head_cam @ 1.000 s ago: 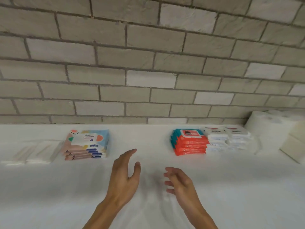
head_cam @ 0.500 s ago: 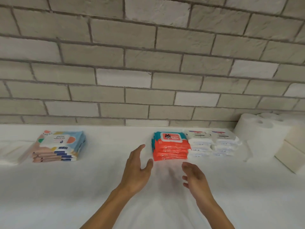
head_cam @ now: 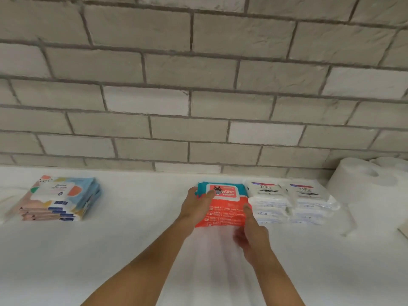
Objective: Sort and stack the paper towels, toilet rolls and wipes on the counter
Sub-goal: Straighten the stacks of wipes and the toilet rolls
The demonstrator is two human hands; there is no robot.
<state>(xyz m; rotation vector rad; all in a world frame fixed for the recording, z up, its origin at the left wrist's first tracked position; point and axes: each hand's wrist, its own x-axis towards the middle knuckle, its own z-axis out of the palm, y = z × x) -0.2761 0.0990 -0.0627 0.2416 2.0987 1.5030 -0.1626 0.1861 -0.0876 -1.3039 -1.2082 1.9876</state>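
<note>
A stack of orange and teal wipes packs (head_cam: pixel 228 209) lies at the back middle of the white counter (head_cam: pixel 123 257). My left hand (head_cam: pixel 195 206) grips the stack's left end, thumb on the top pack. My right hand (head_cam: pixel 251 235) is at the stack's front right corner, its thumb against the front face and the other fingers loosely curled below. Two stacks of white Dove wipes (head_cam: pixel 269 203) (head_cam: pixel 309 203) stand right of it, touching. A stack of pastel patterned wipes packs (head_cam: pixel 59 199) sits at the left. White toilet rolls (head_cam: pixel 364 184) stand at the far right.
A grey brick wall (head_cam: pixel 198 96) rises directly behind the counter. Something white and pale lies at the far left edge (head_cam: pixel 4 208). A pale flat item (head_cam: pixel 404 231) is cut off at the right edge, in front of the rolls.
Both hands moved forward from the bare counter to the orange wipes stack. The left hand took hold of its left end and the right thumb reached its front. The view shifted right.
</note>
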